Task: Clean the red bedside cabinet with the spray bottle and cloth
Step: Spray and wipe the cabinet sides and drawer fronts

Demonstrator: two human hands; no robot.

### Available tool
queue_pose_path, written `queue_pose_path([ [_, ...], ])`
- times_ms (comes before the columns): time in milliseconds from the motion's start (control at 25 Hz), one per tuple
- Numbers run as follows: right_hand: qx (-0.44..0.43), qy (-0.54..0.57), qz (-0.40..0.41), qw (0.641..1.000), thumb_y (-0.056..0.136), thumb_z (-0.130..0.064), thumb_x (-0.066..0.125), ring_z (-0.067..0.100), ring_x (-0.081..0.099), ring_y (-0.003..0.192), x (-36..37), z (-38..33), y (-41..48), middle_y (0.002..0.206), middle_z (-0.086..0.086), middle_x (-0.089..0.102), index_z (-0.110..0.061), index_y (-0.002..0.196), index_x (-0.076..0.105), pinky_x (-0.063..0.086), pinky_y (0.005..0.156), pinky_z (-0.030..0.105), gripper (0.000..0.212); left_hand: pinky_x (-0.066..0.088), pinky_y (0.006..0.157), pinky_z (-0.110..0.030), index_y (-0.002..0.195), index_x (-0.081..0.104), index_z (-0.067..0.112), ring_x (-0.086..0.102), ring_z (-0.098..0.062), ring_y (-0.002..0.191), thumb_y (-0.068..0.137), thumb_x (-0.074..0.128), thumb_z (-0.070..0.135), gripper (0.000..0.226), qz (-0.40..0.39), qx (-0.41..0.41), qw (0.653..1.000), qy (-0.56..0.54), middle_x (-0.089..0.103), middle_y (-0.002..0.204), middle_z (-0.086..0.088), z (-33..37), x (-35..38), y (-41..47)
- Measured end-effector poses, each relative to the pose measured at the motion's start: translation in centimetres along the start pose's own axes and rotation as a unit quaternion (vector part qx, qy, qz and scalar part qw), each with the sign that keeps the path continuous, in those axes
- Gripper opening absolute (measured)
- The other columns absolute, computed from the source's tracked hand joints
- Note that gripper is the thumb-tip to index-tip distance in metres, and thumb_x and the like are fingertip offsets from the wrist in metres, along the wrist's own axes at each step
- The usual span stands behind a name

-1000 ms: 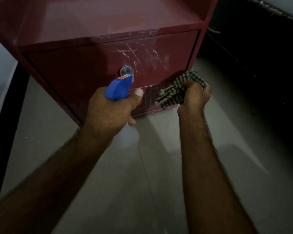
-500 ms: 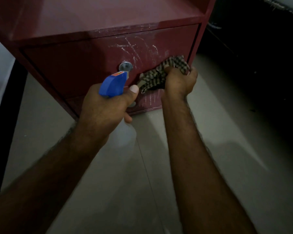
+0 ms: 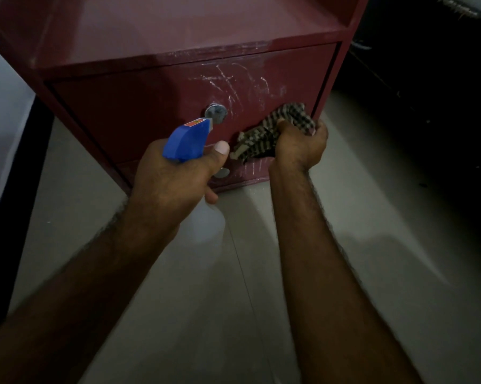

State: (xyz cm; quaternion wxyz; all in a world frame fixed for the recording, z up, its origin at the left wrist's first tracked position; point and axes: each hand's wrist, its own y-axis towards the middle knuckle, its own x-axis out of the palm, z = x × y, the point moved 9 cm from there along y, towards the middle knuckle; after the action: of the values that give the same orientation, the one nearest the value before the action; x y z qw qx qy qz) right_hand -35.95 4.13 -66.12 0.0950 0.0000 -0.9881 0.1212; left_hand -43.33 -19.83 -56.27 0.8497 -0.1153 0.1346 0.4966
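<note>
The red bedside cabinet (image 3: 139, 115) fills the upper half of the head view, its drawer front streaked with white spray marks around a round metal knob (image 3: 216, 111). My left hand (image 3: 175, 184) grips the spray bottle (image 3: 186, 141), whose blue trigger head points at the drawer; the pale bottle body hangs below my fist. My right hand (image 3: 300, 146) grips a bunched checked cloth (image 3: 272, 131) and presses it against the lower right of the drawer front.
Pale tiled floor (image 3: 261, 273) lies under my arms. A dark bed frame or furniture side (image 3: 427, 92) stands right of the cabinet. A black vertical strip and a white surface (image 3: 1, 134) lie to the left.
My right hand with the cloth rose from the cabinet's lower strip onto the drawer front and has now shifted right along it. My left hand keeps the bottle near the knob.
</note>
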Motion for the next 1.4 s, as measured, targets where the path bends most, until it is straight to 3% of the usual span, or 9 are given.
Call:
queue_pose_path([
  [240, -0.067, 0.042, -0.017, 0.997, 0.076, -0.008, 0.088, 0.013, 0.072, 0.104, 1.4, -3.1, -0.6, 0.121, -0.001, 0.073, -0.014, 0.141, 0.06, 0.062, 0.092, 0.031, 0.071, 0.052, 0.072, -0.034, 0.087, 0.062, 0.018, 0.069, -0.016, 0.055, 0.09, 0.068, 0.044, 0.026, -0.004, -0.001, 1.0, 0.007, 0.069, 0.066, 0.021, -0.3, -0.3, 0.2],
  [480, -0.031, 0.031, -0.005, 0.999, 0.076, -0.007, 0.086, 0.011, 0.073, 0.095, 0.8, -2.5, -0.9, 0.107, -0.007, 0.073, -0.017, 0.132, 0.065, 0.064, 0.087, 0.034, 0.061, 0.056, 0.077, -0.04, 0.088, 0.062, 0.022, 0.069, -0.017, 0.055, 0.089, 0.068, 0.044, 0.023, 0.002, 0.0, 1.0, 0.004, 0.067, 0.063, 0.008, -0.5, -0.8, 0.1],
  [560, -0.061, 0.067, -0.031, 0.995, 0.078, -0.005, 0.087, 0.014, 0.072, 0.105, 1.8, -3.9, -1.6, 0.119, -0.001, 0.072, -0.012, 0.141, 0.059, 0.062, 0.092, 0.03, 0.069, 0.056, 0.079, -0.041, 0.087, 0.06, 0.029, 0.068, -0.016, 0.054, 0.09, 0.068, 0.043, 0.017, -0.003, 0.005, 1.0, 0.005, 0.067, 0.061, 0.012, -0.4, -0.8, 0.2],
  [640, -0.077, 0.075, -0.048, 0.993, 0.078, -0.008, 0.087, 0.017, 0.069, 0.115, 2.2, -4.3, -2.1, 0.129, 0.004, 0.069, -0.012, 0.145, 0.056, 0.061, 0.096, 0.033, 0.074, 0.057, 0.077, -0.043, 0.091, 0.063, 0.016, 0.068, -0.017, 0.053, 0.089, 0.069, 0.043, 0.029, 0.002, 0.002, 1.0, 0.004, 0.066, 0.062, 0.007, -0.6, -0.9, 0.3],
  [720, -0.052, 0.053, -0.04, 0.996, 0.078, -0.006, 0.087, 0.017, 0.072, 0.108, 1.8, -2.7, -1.9, 0.12, 0.001, 0.073, -0.015, 0.134, 0.063, 0.063, 0.092, 0.037, 0.062, 0.058, 0.076, -0.043, 0.094, 0.063, 0.007, 0.068, -0.019, 0.053, 0.088, 0.07, 0.044, 0.039, 0.01, -0.008, 1.0, 0.003, 0.065, 0.063, 0.0, -0.7, -1.0, 0.3],
  [840, 0.007, 0.021, -0.033, 0.999, 0.078, -0.002, 0.085, 0.017, 0.073, 0.093, 1.0, -0.4, -2.1, 0.094, -0.013, 0.069, -0.033, 0.102, 0.063, 0.065, 0.086, 0.044, 0.045, 0.057, 0.075, -0.04, 0.084, 0.061, 0.023, 0.068, -0.019, 0.054, 0.089, 0.068, 0.044, 0.023, -0.003, -0.005, 1.0, 0.007, 0.068, 0.067, -0.003, -0.6, -0.8, 0.1],
  [1040, -0.029, 0.03, -0.081, 0.996, 0.08, -0.008, 0.087, 0.011, 0.07, 0.102, 3.0, -3.0, -3.3, 0.116, -0.007, 0.068, -0.017, 0.147, 0.052, 0.062, 0.086, 0.025, 0.077, 0.057, 0.078, -0.04, 0.088, 0.061, 0.025, 0.07, -0.021, 0.057, 0.089, 0.069, 0.045, 0.021, -0.001, 0.0, 1.0, 0.005, 0.068, 0.074, -0.012, -0.6, -1.2, 0.2],
  [1240, -0.025, 0.014, -0.049, 0.998, 0.077, -0.009, 0.088, 0.017, 0.071, 0.108, 1.9, -1.3, -2.9, 0.124, -0.001, 0.071, -0.016, 0.145, 0.056, 0.063, 0.092, 0.041, 0.075, 0.057, 0.078, -0.038, 0.08, 0.053, 0.04, 0.069, -0.02, 0.057, 0.089, 0.069, 0.044, 0.018, -0.006, 0.003, 1.0, -0.001, 0.067, 0.066, 0.002, -0.5, -1.3, -0.1],
  [1400, -0.038, -0.005, -0.056, 0.998, 0.078, -0.009, 0.087, 0.017, 0.07, 0.11, 2.2, -1.5, -3.5, 0.126, -0.001, 0.07, -0.017, 0.146, 0.055, 0.062, 0.094, 0.041, 0.076, 0.058, 0.078, -0.039, 0.082, 0.054, 0.036, 0.071, -0.028, 0.063, 0.089, 0.069, 0.044, 0.018, 0.004, 0.007, 1.0, 0.005, 0.068, 0.078, -0.013, -0.3, -1.7, -0.2],
])
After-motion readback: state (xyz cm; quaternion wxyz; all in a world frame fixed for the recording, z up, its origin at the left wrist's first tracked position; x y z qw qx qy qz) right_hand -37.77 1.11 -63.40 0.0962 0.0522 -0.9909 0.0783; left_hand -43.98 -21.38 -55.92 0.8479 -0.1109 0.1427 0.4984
